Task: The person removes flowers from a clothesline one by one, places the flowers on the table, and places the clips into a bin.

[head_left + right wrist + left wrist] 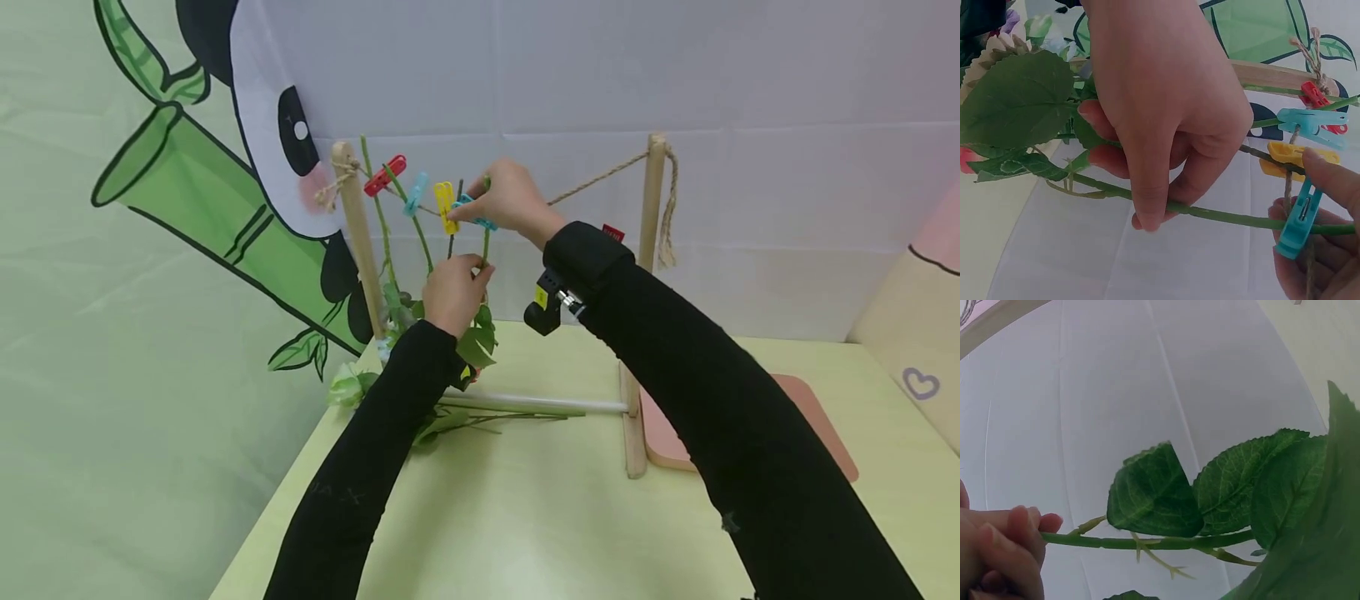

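My left hand (452, 292) pinches a green flower stem (1229, 216) between thumb and fingers, just below the rope. Leaves (1154, 490) spread from that stem, and its bloom end hangs downward, mostly hidden behind my left sleeve. Up at the twine rope (600, 177), my right hand (513, 200) has thumb and fingers around a blue clothespin (1300, 219), which sits across the stem and the rope. Close beside my thumb, a yellow clothespin (446, 207) holds a darker stem. Farther left on the rope, a light blue clothespin (416, 194) and a red clothespin (385, 176) hold more stems.
Two wooden posts (651, 217) carry the rope, joined low down by a pale crossbar (547, 403). Loose stems (517, 414) and a pale green flower (347, 388) lie on the table at left. A pink board (806, 408) lies at right.
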### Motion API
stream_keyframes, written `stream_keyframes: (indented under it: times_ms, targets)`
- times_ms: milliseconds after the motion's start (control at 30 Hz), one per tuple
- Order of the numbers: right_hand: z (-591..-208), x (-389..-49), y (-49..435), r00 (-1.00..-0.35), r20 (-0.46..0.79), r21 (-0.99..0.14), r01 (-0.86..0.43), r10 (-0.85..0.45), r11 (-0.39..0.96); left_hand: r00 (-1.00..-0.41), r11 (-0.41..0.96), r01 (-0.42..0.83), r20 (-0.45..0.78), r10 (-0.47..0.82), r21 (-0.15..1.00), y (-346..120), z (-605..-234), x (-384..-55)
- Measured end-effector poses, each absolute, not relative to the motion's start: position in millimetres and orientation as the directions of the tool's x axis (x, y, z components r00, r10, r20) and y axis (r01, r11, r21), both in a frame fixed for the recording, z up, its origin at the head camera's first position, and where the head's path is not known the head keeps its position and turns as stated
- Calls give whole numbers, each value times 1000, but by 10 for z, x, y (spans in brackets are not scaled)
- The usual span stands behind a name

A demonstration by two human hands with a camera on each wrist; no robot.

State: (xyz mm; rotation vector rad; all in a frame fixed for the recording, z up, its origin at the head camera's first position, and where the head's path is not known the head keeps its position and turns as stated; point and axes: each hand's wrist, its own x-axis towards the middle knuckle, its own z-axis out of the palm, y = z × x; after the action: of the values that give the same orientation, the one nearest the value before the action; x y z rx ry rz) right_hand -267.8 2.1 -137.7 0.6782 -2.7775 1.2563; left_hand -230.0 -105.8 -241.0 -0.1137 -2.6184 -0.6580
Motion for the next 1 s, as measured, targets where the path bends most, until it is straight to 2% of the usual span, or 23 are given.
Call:
stream_keyframes:
  times_ms: [367, 600, 733, 767, 833, 967, 1000]
  targets:
    - [-1389, -2687, 19, -930, 207, -744, -352, -304, 569, -903, 884, 187, 429, -18, 429, -1071, -2381, -2298]
    - [-1451, -2722, 0, -918, 268, -770, -386, -291, 508, -901, 887, 192, 434, -10, 420, -1060, -2375, -2280]
    - [-1490, -2774, 30, -918, 245, -813, -371, -313, 449, -904, 889, 193, 428, -4, 416, -1045, -2382, -2271]
    - [-1625, -3042, 14, -905, 265, -830, -389, -332, 399, -905, 889, 192, 426, -3, 416, -1042, -2385, -2271]
    - [-1715, -3218, 3, -891, 296, -831, -419, -345, 368, -909, 890, 190, 417, 0, 415, -1036, -2391, -2271]
    - [-1804, -3384, -35, -876, 351, -810, -462, -332, 362, -915, 888, 188, 402, 4, 419, -1026, -2413, -2283]
    - [-1667, -3106, -5, -889, 330, -810, -440, -319, 388, -917, 888, 189, 399, 7, 419, -1025, -2420, -2284]
